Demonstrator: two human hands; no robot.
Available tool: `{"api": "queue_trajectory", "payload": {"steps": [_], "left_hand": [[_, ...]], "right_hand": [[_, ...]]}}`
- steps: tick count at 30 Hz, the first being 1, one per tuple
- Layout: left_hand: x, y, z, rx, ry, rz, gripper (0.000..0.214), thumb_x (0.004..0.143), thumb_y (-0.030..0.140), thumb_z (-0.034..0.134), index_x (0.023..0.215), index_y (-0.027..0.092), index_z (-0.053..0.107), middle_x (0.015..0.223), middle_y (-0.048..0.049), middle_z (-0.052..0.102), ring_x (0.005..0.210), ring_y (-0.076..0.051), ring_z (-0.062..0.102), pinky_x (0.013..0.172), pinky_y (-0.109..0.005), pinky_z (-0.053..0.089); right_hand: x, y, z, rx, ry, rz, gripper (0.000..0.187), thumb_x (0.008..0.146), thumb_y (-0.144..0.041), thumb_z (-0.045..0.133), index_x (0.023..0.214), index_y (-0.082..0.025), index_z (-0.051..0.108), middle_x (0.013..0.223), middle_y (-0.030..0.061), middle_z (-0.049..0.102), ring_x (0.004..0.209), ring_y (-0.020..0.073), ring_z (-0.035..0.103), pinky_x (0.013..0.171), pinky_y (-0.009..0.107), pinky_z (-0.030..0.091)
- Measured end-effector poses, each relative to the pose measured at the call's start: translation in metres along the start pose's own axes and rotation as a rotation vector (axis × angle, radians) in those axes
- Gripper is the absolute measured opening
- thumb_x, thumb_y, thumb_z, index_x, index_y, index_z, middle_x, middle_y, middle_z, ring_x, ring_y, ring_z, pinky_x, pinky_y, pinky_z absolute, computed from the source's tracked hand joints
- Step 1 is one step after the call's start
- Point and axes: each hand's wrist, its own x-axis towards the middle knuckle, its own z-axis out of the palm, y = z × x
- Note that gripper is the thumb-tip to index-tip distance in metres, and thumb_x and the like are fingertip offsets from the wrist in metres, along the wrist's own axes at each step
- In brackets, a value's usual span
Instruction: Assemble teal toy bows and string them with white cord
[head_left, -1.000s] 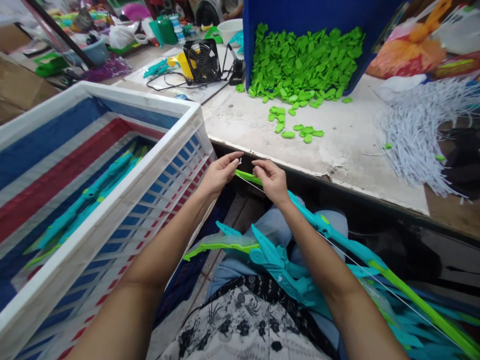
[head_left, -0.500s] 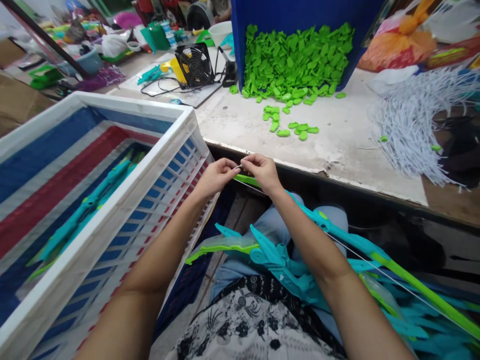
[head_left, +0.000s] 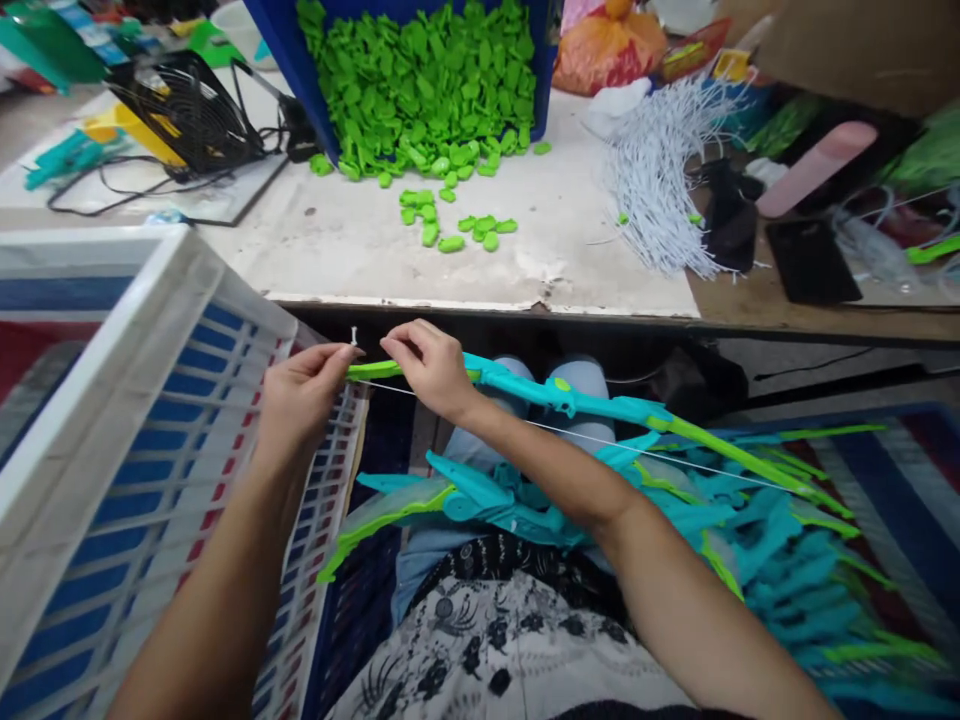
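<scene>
A toy bow (head_left: 517, 376) with a turquoise middle and lime green limbs lies across my lap. My left hand (head_left: 300, 395) pinches its left green tip between thumb and fingers, and a small white string end (head_left: 355, 337) sticks up there. From that tip a thin white string (head_left: 585, 438) runs along the bow to the right. My right hand (head_left: 429, 365) is just right of the left one, over the green limb, thumb and fingertips pressed together; whether anything is between them I cannot make out. Another turquoise and green toy bow (head_left: 495, 505) rests nearer my body.
At left stands a white slatted crate (head_left: 247, 350). Many turquoise and green bows (head_left: 787, 560) are piled at right. The table (head_left: 555, 270) ahead bears a blue bin (head_left: 289, 60) of green pieces (head_left: 427, 90), a bundle of white strings (head_left: 660, 170), a fan (head_left: 187, 115) and a phone (head_left: 814, 262).
My view has turned right. My hands, which were together at the bow's tip, are now apart. The white string end now stands up at my left fingertips.
</scene>
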Motion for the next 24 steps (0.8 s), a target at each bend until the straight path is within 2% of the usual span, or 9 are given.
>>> {"api": "queue_trajectory", "payload": {"steps": [2,5,7,9,12,16,20,22,24], "left_hand": [[0.006,0.001,0.005,-0.162,0.005,-0.009,0.017,0.075,0.04,0.069,0.079,0.023,0.07,0.048,0.0059,0.044,0.044,-0.008,0.033,0.044,-0.025,0.03],[0.019,0.008,0.014,-0.304,0.009,0.015,0.017,0.071,0.035,0.072,0.078,0.02,0.07,0.06,0.0025,0.058,0.048,-0.006,0.041,0.041,-0.021,0.03],[0.026,0.013,0.022,-0.356,0.012,0.022,0.022,0.068,0.034,0.073,0.082,0.019,0.071,0.075,-0.0019,0.066,0.054,-0.008,0.05,0.042,-0.019,0.036],[0.032,0.017,0.032,-0.378,-0.002,0.029,0.027,0.066,0.035,0.072,0.089,0.019,0.07,0.089,-0.0048,0.069,0.063,-0.011,0.058,0.044,-0.019,0.042],[0.037,0.024,0.049,-0.364,-0.007,0.055,0.032,0.067,0.032,0.069,0.097,0.021,0.068,0.105,-0.005,0.067,0.076,-0.014,0.063,0.05,-0.019,0.05],[0.029,0.03,0.062,-0.311,0.103,0.134,0.031,0.071,0.031,0.066,0.1,0.019,0.065,0.102,-0.0043,0.066,0.08,-0.014,0.064,0.054,-0.019,0.052],[-0.004,0.039,0.057,-0.058,0.067,0.224,0.021,0.081,0.034,0.056,0.086,0.015,0.066,0.078,-0.0033,0.067,0.068,-0.013,0.062,0.056,-0.021,0.05],[-0.022,0.048,0.054,0.132,0.008,0.39,0.02,0.084,0.032,0.054,0.088,0.016,0.066,0.082,-0.004,0.067,0.074,-0.015,0.062,0.067,-0.026,0.052],[-0.034,0.062,0.055,0.326,-0.032,0.65,0.023,0.084,0.027,0.054,0.102,0.017,0.064,0.104,-0.0079,0.065,0.097,-0.02,0.06,0.086,-0.034,0.05]], "right_hand": [[-0.026,-0.014,-0.031,-0.117,-0.118,-0.197,0.026,0.094,-0.032,0.04,0.089,-0.02,0.063,0.083,0.0026,0.064,0.076,0.013,0.058,0.072,0.025,0.045],[-0.071,-0.01,-0.088,-0.49,-0.318,-0.342,0.024,0.091,-0.036,0.049,0.093,-0.018,0.064,0.082,0.0067,0.065,0.078,0.0184,0.059,0.072,0.03,0.046],[-0.095,0.013,-0.124,-0.788,-0.311,-0.24,0.031,0.086,-0.039,0.056,0.105,-0.014,0.062,0.1,0.0142,0.065,0.094,0.0262,0.058,0.08,0.038,0.045],[-0.109,0.042,-0.156,-0.949,-0.287,-0.078,0.041,0.083,-0.035,0.06,0.118,-0.013,0.056,0.114,0.0177,0.061,0.105,0.0317,0.054,0.088,0.046,0.042],[-0.111,0.079,-0.191,-0.859,-0.339,0.085,0.044,0.084,-0.027,0.058,0.126,-0.019,0.05,0.119,0.0123,0.06,0.108,0.0286,0.056,0.091,0.045,0.044],[-0.091,0.09,-0.215,-0.684,-0.459,0.146,0.045,0.084,-0.026,0.056,0.128,-0.023,0.049,0.122,0.0079,0.06,0.108,0.0249,0.058,0.092,0.039,0.047],[-0.066,0.064,-0.229,-0.694,-0.432,0.083,0.045,0.084,-0.028,0.054,0.128,-0.023,0.049,0.123,0.0085,0.059,0.11,0.0254,0.058,0.094,0.039,0.046],[-0.053,0.045,-0.234,-0.679,-0.394,0.029,0.048,0.085,-0.029,0.053,0.132,-0.024,0.045,0.126,0.0083,0.057,0.111,0.0247,0.057,0.094,0.038,0.045],[-0.039,0.026,-0.234,-0.657,-0.365,0.01,0.056,0.085,-0.031,0.053,0.138,-0.024,0.038,0.126,0.0081,0.057,0.107,0.0236,0.059,0.091,0.037,0.047]]}}
